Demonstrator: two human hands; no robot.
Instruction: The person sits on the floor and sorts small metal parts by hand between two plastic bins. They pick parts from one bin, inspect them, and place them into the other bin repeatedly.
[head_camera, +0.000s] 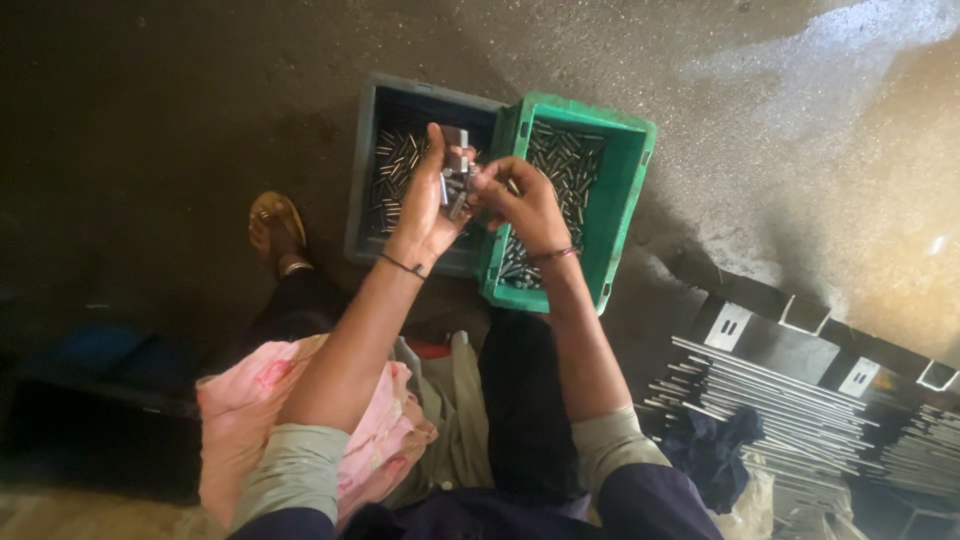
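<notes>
Hands meet above 2 bins on the concrete floor (700, 90). The left hand (430, 195) grasps a small grey metal block (457, 160), fingers wrapped round its side, holding it upright over the grey bin (362, 170). The right hand (525, 205) pinches at the block's lower edge (what its fingertips grip is too small to tell). Just beside stands the green bin (625, 200), tilted against the grey bin, both holding short metal pins (565, 160). Stacked metal rods (770, 400) lie well apart at right.
</notes>
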